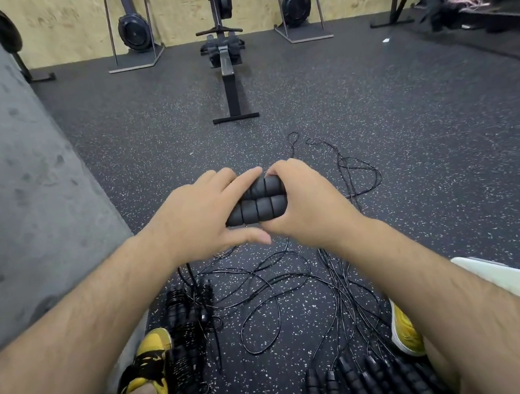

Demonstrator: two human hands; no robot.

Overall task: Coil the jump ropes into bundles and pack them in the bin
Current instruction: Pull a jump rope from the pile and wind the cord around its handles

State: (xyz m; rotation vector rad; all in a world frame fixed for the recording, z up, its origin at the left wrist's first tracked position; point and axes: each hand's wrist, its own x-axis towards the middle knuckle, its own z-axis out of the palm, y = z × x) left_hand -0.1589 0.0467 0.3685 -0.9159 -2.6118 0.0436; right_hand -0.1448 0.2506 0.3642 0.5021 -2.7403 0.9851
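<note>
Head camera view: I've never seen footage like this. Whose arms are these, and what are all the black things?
There is no machine here. A person wears a camera on the head, so you look down along their own arms. The left hand and right hand together grip two black foam handles of a jump rope, held side by side. On the speckled gym floor lie loose cords, what look like wound bundles by the left shoe, and more handles near the right shoe. A rowing machine stands ahead.
</note>
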